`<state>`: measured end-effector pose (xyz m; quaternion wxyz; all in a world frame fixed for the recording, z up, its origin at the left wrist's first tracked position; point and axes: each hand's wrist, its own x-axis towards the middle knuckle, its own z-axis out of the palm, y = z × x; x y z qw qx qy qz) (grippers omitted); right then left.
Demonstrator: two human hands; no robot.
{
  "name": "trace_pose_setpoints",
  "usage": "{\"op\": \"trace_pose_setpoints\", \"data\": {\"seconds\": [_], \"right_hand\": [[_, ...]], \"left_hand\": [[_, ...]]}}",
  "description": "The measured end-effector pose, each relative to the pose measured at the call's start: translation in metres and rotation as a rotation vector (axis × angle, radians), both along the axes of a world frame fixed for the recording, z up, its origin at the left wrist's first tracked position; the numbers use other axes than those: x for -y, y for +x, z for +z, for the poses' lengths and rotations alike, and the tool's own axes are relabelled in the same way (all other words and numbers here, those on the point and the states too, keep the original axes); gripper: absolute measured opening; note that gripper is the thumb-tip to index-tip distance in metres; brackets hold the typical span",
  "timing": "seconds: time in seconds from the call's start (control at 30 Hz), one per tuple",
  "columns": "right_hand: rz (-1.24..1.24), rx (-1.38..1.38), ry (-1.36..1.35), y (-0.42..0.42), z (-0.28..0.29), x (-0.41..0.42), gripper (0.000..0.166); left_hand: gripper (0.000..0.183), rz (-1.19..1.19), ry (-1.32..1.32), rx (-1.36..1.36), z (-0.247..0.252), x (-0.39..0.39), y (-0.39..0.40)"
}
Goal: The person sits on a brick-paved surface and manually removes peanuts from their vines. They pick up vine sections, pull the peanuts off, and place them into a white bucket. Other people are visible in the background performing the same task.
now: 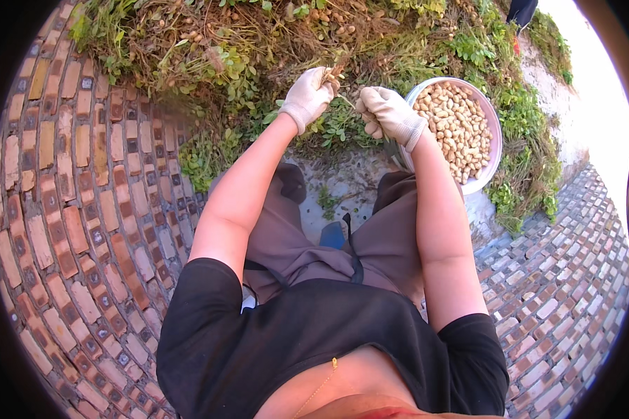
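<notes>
My left hand (309, 98), in a white knit glove, is closed around the root end of a peanut plant, where a few peanut pods (331, 77) and dry roots stick out past the fingers. A thin green stem (347, 100) runs from there to my right hand (390, 114), also gloved, whose curled fingers grip its other end. Beside my right wrist stands a white bucket (495, 152), filled high with loose peanuts in their shells (453, 131). My right forearm partly covers its near side.
A wide heap of pulled peanut plants (230, 63) with leaves, roots and pods lies ahead. Brickwork (84, 209) flanks me on the left, and more bricks (555, 272) on the right. Something blue (332, 235) shows between my legs. Another person's leg (521, 11) appears at the upper right.
</notes>
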<state>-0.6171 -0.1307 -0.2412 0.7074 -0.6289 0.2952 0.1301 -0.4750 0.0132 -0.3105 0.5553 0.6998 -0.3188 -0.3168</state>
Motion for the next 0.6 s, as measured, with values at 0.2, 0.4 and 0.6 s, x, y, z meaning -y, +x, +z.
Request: {"op": "trace_pose_setpoints", "data": {"seconds": [0.2, 0.4, 0.6], "right_hand": [[-0.467, 0.200, 0.296, 0.003, 0.001, 0.017, 0.018], [-0.151, 0.350, 0.057, 0.000, 0.001, 0.006, 0.031], [-0.205, 0.314, 0.104, 0.006, -0.011, 0.001, 0.026]], "left_hand": [[0.019, -0.207, -0.214, -0.562, 0.026, -0.008, 0.002], [0.029, -0.423, -0.257, -0.745, 0.037, -0.008, -0.001], [0.019, -0.314, -0.154, -0.900, 0.053, -0.003, -0.017]]}}
